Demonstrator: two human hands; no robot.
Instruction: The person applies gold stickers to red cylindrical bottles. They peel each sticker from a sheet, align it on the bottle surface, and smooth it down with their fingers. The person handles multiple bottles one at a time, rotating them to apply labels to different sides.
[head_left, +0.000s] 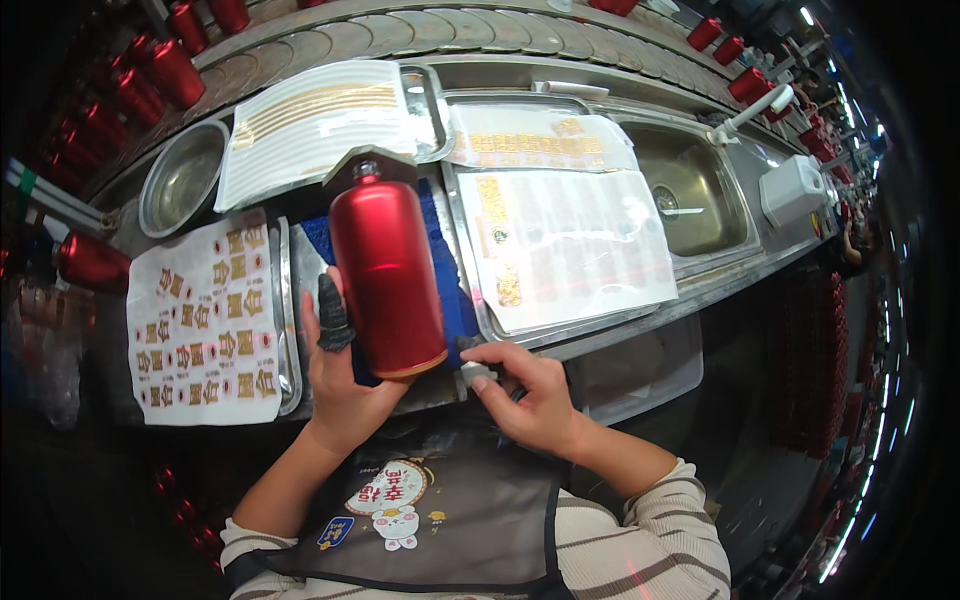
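- Here's the red bottle (pixel 388 270), front and centre, over the blue cloth (pixel 456 312) and lifted into the left hand (pixel 345 392).
- Long axis next: neck pointing away from the person, tipped slightly left, with the gold-rimmed base nearest the body, a little to the right.
- The left hand has the closest claim, its palm tucked under the base end, fingers spread up along the left side and closed around the bottle; one wears a dark finger cover (pixel 333 315).
- Over to the right hand (pixel 532 397), just off the base's right side: thumb and forefinger pinched narrow on a small grey piece (pixel 478 374), the other fingers curled in.
- And there's the key line: from those pinched fingertips, the bottle lies directly left, its long side running up and away from them, only a sliver of blue showing between.
- Contact there? None that I can make out, though depth is hard to call from this angle.
- Out on the flanks, a sheet of gold stickers (pixel 205 325) at left, a paler sheet (pixel 590 245) at right, both clear of the fingers.
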